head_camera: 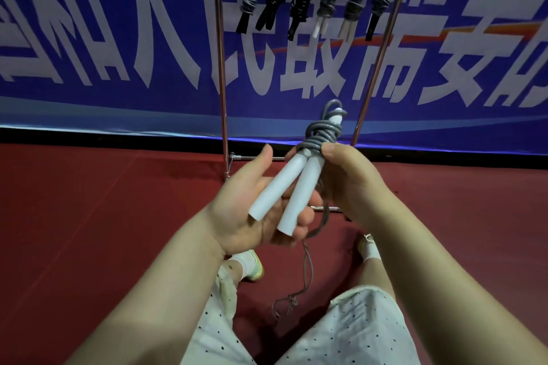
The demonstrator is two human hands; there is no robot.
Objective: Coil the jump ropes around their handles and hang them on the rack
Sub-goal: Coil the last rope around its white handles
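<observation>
Red floor (103, 216) meets blue banner (118, 38) behind rack (221, 68).

Left hand (261, 204) palm up, fingers loosely curled, cradling handles. Right hand (353, 184) fingers curled, thumb pinching coil. Both forearms extended forward.

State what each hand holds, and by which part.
The left hand cradles the two white handles of the grey jump rope across its palm and fingers. The right hand pinches the coiled rope at the handles' upper ends.
</observation>
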